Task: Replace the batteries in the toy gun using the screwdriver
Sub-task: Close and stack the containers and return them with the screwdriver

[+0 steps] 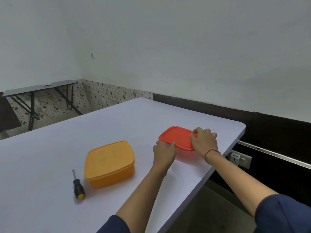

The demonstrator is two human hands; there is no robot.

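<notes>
A red lidded box sits near the right edge of the white table. My left hand grips its near left corner, and my right hand rests on the right side of its lid with fingers curled over the edge. A screwdriver with a black and yellow handle lies on the table at the left, its tip pointing away from me. Between it and the red box stands a closed orange box. No toy gun or batteries are in sight.
The table's right edge runs close to the red box, with a dark wall panel and a white socket beyond it. A folding table stands on the speckled floor at the far left.
</notes>
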